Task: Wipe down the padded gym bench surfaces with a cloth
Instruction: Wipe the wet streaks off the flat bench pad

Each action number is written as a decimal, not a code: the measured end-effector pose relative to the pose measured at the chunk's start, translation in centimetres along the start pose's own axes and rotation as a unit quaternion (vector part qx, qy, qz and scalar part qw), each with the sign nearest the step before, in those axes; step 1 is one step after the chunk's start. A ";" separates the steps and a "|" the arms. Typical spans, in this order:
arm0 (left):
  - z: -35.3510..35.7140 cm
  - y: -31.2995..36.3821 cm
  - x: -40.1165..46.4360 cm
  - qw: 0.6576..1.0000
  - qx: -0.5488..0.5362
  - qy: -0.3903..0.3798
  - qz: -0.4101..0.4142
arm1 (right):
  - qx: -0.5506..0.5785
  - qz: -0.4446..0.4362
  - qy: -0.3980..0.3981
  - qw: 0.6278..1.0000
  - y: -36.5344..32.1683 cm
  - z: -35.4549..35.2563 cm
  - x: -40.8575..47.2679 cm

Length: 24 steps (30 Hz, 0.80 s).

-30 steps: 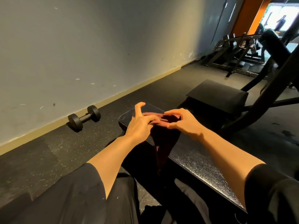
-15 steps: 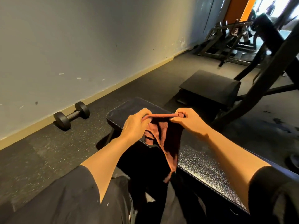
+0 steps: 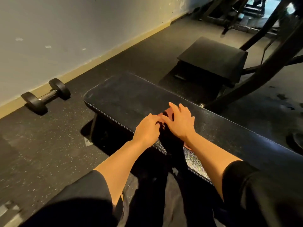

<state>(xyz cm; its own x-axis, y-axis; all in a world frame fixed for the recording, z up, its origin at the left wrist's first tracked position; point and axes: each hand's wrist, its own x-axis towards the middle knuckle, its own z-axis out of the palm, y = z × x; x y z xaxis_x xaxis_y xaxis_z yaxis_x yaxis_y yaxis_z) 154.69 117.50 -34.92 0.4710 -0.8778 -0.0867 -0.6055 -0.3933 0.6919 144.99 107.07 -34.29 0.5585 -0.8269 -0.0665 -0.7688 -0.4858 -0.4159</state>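
Note:
A long black padded bench (image 3: 124,97) runs from the middle of the view to the lower right. A dark reddish cloth (image 3: 167,112) lies on its top near the front edge, mostly covered by my hands and in shadow. My right hand (image 3: 179,122) lies flat on the cloth with its fingers spread, pressing it onto the pad. Beside it, my left hand (image 3: 146,128) has curled fingers that pinch the cloth's near-left edge. The two hands touch at the fingertips.
A black dumbbell (image 3: 45,96) lies on the rubber floor by the wall at the left. A second black pad (image 3: 213,54) sits beyond the bench on a dark machine frame (image 3: 255,69). More gym equipment stands at the top right.
The cloth was held up stretched between both hands; now it lies on the bench top. My right hand has flattened onto it and the view has tilted down.

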 end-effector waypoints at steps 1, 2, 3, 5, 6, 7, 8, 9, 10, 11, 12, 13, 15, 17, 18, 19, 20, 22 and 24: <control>0.2 -0.7 -0.2 1.000 0.008 0.022 -0.001 | -0.027 -0.018 -0.016 0.999 -0.1 1.1 -0.2; 0.3 -1.3 -0.4 0.999 0.017 0.041 -0.006 | -0.050 -0.024 -0.036 0.998 -0.4 2.1 -0.4; 0.4 -2.0 -0.7 0.998 0.025 0.049 -0.011 | -0.069 -0.014 -0.057 0.996 -0.8 3.2 -0.4; 0.6 -3.0 -1.3 0.998 0.032 0.058 -0.006 | -0.104 0.030 -0.081 0.991 -1.6 4.9 0.3; 0.8 -3.4 -1.5 0.997 0.036 0.069 0.008 | -0.120 0.050 -0.081 0.988 -2.1 5.5 0.8; 1.1 -3.6 -1.6 0.995 0.041 0.083 0.023 | -0.131 0.063 -0.074 0.987 -2.5 6.1 1.3; 1.3 -3.7 -1.7 0.994 0.040 0.099 0.036 | -0.139 0.064 -0.060 0.986 -2.9 6.4 1.6; 1.5 -3.7 -1.9 0.992 0.035 0.111 0.042 | -0.140 0.053 -0.043 0.988 -3.1 6.6 1.7; 1.8 -3.7 -2.1 0.992 0.026 0.116 0.043 | -0.139 0.031 -0.026 0.989 -3.1 6.8 1.5; 2.1 -3.6 -2.3 0.992 0.016 0.121 0.044 | -0.141 -0.009 -0.011 0.990 -2.8 6.9 0.9; 2.5 -3.5 -2.6 0.991 0.007 0.126 0.046 | -0.141 -0.069 -0.005 0.988 -2.0 6.8 0.1; 2.9 -3.3 -2.8 0.991 0.001 0.125 0.052 | -0.131 -0.140 -0.008 0.981 -0.8 6.6 -0.8; 3.6 -2.8 -3.3 0.990 0.006 0.111 0.084 | -0.110 -0.238 -0.021 0.965 2.7 5.4 -2.2; 4.3 -2.6 -3.6 0.988 0.033 0.098 0.118 | -0.142 -0.189 -0.008 0.972 6.3 3.6 -2.7; 4.5 -2.6 -3.6 0.986 0.047 0.093 0.128 | -0.167 -0.121 -0.006 0.979 7.6 2.8 -3.0; 4.6 -2.7 -3.5 0.985 0.058 0.090 0.132 | -0.176 -0.051 -0.008 0.983 8.1 2.4 -3.1; 4.7 -2.9 -3.5 0.985 0.067 0.093 0.132 | -0.173 -0.003 -0.009 0.985 7.9 2.4 -3.3; 4.5 -3.6 -3.4 0.983 0.085 0.104 0.121 | -0.159 0.007 0.003 0.987 5.3 3.6 -3.5; 4.1 -4.4 -3.3 0.984 0.093 0.119 0.094 | -0.151 -0.053 -0.007 0.987 2.2 5.6 -4.0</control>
<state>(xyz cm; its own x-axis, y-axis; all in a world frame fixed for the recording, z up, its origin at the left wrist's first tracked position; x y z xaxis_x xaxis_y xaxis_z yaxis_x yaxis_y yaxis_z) 153.11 120.98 -40.62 0.4628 -0.8597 0.2161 -0.7926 -0.2921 0.5353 142.87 110.89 -40.02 0.6432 -0.7640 -0.0497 -0.7626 -0.6335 -0.1312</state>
